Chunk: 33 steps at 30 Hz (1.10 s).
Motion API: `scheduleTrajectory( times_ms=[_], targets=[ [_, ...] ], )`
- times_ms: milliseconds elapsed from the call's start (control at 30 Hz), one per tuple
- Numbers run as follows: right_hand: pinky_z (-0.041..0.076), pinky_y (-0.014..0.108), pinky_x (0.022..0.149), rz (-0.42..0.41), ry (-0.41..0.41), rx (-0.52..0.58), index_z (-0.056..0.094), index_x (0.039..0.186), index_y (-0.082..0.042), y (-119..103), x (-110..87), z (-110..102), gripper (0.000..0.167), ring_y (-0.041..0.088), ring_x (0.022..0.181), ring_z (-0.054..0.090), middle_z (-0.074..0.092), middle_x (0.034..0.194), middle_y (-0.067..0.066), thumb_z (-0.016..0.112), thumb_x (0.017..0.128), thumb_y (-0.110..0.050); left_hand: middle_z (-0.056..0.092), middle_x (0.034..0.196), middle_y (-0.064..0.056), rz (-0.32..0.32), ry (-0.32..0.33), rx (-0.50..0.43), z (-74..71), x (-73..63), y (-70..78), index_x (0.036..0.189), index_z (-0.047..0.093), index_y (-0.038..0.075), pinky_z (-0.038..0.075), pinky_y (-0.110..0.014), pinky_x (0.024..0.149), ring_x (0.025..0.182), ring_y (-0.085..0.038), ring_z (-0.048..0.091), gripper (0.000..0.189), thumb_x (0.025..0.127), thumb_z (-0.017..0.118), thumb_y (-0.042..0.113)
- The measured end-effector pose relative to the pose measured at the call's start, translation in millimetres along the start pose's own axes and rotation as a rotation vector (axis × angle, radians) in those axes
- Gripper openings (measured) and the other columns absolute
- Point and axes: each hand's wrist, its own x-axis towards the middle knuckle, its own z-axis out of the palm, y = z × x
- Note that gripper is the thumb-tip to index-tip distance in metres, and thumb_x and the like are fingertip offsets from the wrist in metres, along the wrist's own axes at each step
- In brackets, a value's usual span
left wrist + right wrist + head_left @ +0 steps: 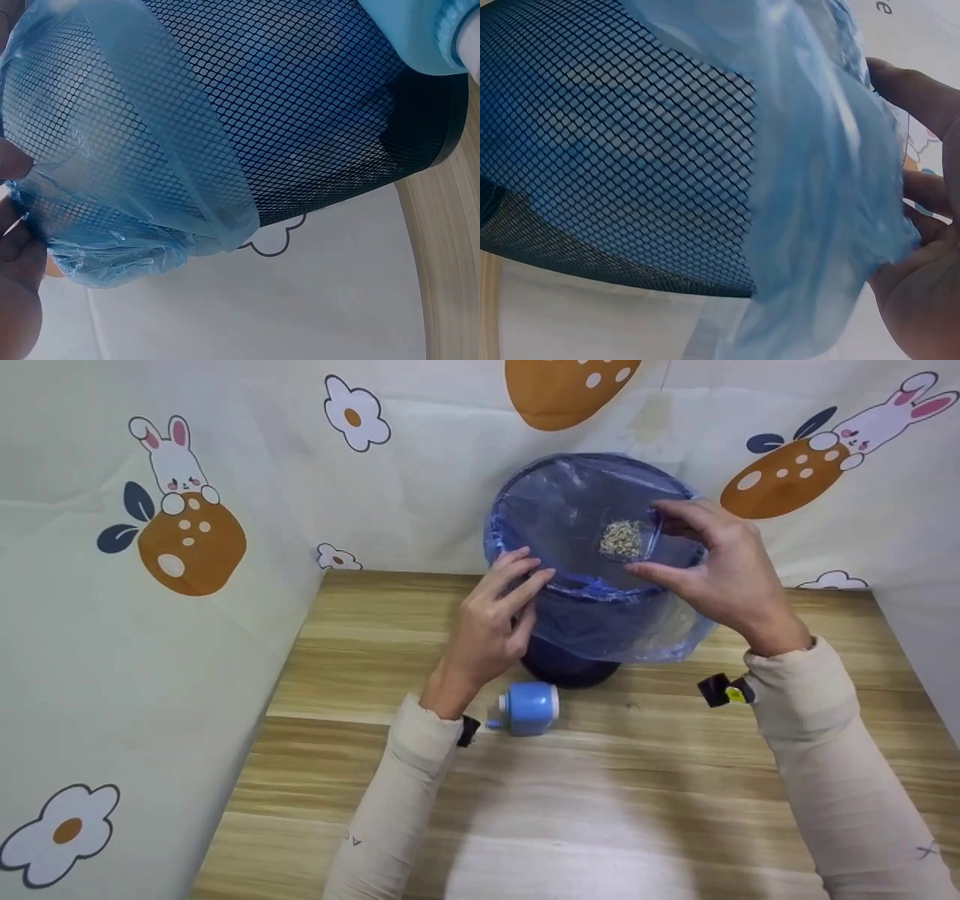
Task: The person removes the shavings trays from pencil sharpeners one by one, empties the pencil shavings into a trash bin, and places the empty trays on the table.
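Note:
My right hand [731, 562] pinches a small clear plastic drawer [654, 540] between thumb and fingers, over the mouth of a mesh wastebasket [300, 105]. Pale shavings [621, 540] show at the drawer. A translucent blue bin liner [622, 622] lines the basket and hangs down over its rim. My left hand [491, 619] holds the basket's near left rim, fingers curved over the liner. On the table, below the left hand, lies a blue pencil sharpener [531, 709] with a small crank. In the right wrist view, the liner hides the drawer.
The wood-grain table [360, 660] runs under the basket. A printed cloth [420, 495] with rabbits and flowers stands behind it and along the left side. The sharpener sits close to the left wrist, in front of the basket's base.

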Motion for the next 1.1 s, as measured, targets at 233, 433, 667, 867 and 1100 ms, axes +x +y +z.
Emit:
scheduleTrajectory(
  times_ms=[233,433,667,867,1100],
  targets=[
    [0.048,0.047,0.1,-0.052,0.023,-0.04,0.061,0.132,0.001,-1,3.0,10,0.065,0.03,0.115,0.059,0.063,0.127,0.017,0.087,0.076,-0.018,0.064,0.122,-0.019,-0.002,-0.001,-0.001,-0.4,-0.3,-0.3,0.121,0.069,0.001,0.033,-0.038,0.118,0.129,-0.032,0.053,0.037,0.088,0.058,-0.007],
    [0.045,0.05,0.104,-0.103,0.019,-0.102,0.058,0.134,0.003,5,2.2,17,0.067,0.033,0.119,0.057,0.06,0.13,0.019,0.086,0.077,-0.017,0.064,0.123,-0.018,-0.003,-0.005,-0.008,0.1,-0.2,-0.1,0.122,0.069,0.001,0.033,-0.038,0.118,0.129,-0.032,0.053,0.037,0.088,0.057,-0.007],
    [0.048,0.05,0.1,-0.188,0.026,-0.191,0.055,0.136,0.006,6,1.4,19,0.067,0.036,0.117,0.057,0.058,0.129,0.024,0.084,0.08,-0.016,0.064,0.123,-0.018,0.002,0.013,-0.025,0.4,-0.1,-0.3,0.121,0.069,0.001,0.034,-0.04,0.117,0.129,-0.032,0.053,0.036,0.089,0.057,-0.008],
    [0.049,0.048,0.098,-0.222,0.031,-0.218,0.053,0.136,0.007,4,0.9,19,0.067,0.036,0.117,0.056,0.057,0.128,0.025,0.083,0.08,-0.016,0.064,0.122,-0.019,0.009,0.017,-0.029,0.8,0.5,-0.4,0.121,0.069,0.001,0.034,-0.041,0.117,0.129,-0.033,0.054,0.036,0.088,0.056,-0.008],
    [0.049,0.047,0.101,-0.228,0.022,-0.227,0.052,0.138,0.006,4,0.0,20,0.069,0.036,0.118,0.056,0.055,0.13,0.025,0.083,0.081,-0.015,0.064,0.122,-0.02,0.0,0.011,-0.035,1.0,-0.7,-0.1,0.121,0.069,0.001,0.034,-0.041,0.117,0.129,-0.033,0.053,0.036,0.088,0.057,-0.008]
  ],
)
